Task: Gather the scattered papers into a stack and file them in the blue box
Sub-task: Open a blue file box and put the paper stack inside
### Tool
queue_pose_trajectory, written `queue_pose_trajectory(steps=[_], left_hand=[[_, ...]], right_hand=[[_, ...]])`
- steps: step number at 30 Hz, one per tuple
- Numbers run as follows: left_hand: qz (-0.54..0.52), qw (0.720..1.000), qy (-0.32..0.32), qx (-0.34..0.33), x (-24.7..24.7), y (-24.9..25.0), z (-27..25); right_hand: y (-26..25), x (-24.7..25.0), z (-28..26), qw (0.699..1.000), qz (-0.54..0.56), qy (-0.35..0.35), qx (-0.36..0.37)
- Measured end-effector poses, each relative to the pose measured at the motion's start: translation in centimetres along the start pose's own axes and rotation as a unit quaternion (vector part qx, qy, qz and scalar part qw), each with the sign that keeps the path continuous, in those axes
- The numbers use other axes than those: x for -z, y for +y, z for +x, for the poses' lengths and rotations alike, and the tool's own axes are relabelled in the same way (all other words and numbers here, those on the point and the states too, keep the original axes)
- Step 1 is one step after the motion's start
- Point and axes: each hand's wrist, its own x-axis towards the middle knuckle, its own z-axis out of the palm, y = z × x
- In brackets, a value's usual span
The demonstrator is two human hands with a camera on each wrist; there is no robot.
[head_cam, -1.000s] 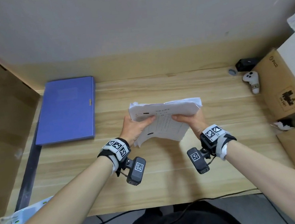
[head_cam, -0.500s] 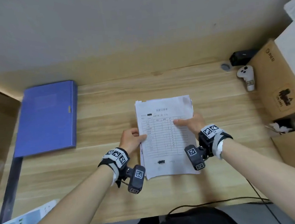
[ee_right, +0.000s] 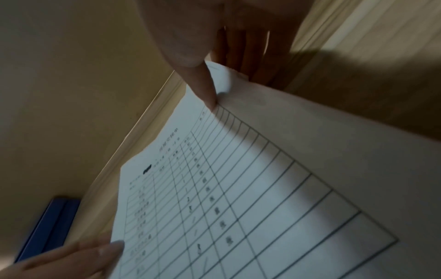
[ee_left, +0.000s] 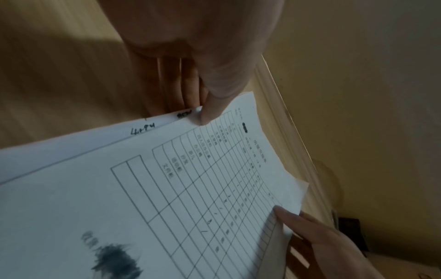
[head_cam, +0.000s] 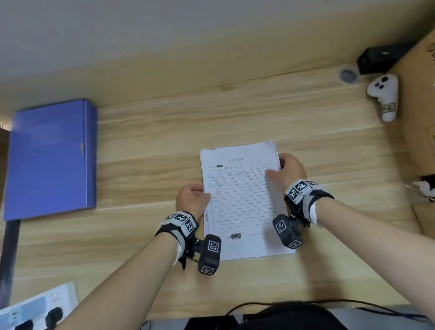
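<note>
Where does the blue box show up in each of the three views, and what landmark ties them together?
Head: blue box lies closed at the desk's far left.
Left wrist: not in view.
Right wrist: blue box at lower left, past the left hand.
Shared landmark: the paper stack with its printed table.

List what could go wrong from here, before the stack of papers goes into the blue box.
1. The stack of papers is not square: lower sheets stick out past the top one at the left edge, so sheets may slip apart when lifted.
2. The left hand and right hand pinch only the side edges; the middle may sag.
3. The blue box looks closed, so a hand would probably have to let go first.
</note>
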Motion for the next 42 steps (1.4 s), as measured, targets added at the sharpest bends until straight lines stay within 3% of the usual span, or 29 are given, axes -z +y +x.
queue_pose_trajectory(steps=[11, 19, 28, 42], left_hand=[[0.007, 0.999, -0.003, -0.031, 2.6, 1.1, 0.2], [0.004, 0.996, 0.035, -0.086, 8.4, 2.0, 3.1], [0.004, 0.989, 0.06, -0.134, 19.8, 0.0, 7.3], [0.004, 0.966, 0.222, -0.135, 35.8, -7.4, 11.8]], right_hand=[[-0.8, 0.0, -0.7, 0.996, 0.011, 0.082, 0.037], [-5.2, -3.1, -3.0, 0.983, 0.036, 0.14, 0.112], [-13.8, -13.8, -6.8, 0.985, 0.101, 0.079, 0.112], [-25.5, -29.6, -7.6, 0.984, 0.098, -0.078, 0.127]])
